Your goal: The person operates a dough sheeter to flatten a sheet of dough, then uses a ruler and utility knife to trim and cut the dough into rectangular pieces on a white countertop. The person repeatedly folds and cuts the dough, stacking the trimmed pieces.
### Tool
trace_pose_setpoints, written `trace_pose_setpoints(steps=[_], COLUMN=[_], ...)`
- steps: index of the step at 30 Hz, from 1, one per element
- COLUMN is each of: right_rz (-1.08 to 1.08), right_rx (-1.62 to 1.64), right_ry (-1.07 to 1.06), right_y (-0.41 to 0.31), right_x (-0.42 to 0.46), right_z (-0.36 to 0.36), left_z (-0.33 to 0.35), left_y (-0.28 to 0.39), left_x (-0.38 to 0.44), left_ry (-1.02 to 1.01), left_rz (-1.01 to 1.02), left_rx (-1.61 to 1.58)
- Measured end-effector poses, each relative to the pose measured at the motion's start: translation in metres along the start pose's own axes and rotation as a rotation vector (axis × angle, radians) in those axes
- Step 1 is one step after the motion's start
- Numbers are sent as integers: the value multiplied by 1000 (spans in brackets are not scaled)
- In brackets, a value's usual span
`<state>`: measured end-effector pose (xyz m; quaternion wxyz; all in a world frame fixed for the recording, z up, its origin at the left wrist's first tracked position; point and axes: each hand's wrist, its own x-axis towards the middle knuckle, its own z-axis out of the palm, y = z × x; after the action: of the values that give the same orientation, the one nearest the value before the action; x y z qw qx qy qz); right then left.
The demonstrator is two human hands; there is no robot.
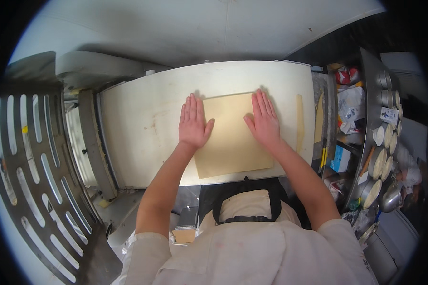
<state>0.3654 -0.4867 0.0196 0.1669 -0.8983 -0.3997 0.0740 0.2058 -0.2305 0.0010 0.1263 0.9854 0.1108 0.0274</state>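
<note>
A flat, nearly rectangular sheet of pale yellow dough [235,146] lies on a white work surface [139,103], which looks like the belt of a dough sheeter. My left hand [193,123] rests flat along the sheet's left edge, its thumb over the dough. Along the opposite edge lies my right hand [265,119], palm down, thumb likewise pointing inward. Both hands point away from me and grasp nothing. To the right of the sheet, a narrow dough strip [300,123] lies apart from it on the same surface.
A slotted metal guard [35,167] stands at the left. Beyond the belt's right end lie another dough strip [319,117] and a yellow-handled tool [323,157]. Farther right, a dark shelf [369,107] carries several filled round tins [378,163], a wooden stick [367,162] and a metal bowl [391,196].
</note>
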Motion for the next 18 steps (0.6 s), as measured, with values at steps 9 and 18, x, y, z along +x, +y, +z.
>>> trace_pose_setpoints(steps=[9,18], right_rz=[20,-13], right_rx=[-16,179], right_ry=[34,61], right_y=[16,36], right_x=[12,48], right_z=[6,13], left_z=[-8,9], left_y=[0,-9], left_x=[15,59], left_ry=[94,77], left_rz=[-19,-12], left_rx=[-25,-128])
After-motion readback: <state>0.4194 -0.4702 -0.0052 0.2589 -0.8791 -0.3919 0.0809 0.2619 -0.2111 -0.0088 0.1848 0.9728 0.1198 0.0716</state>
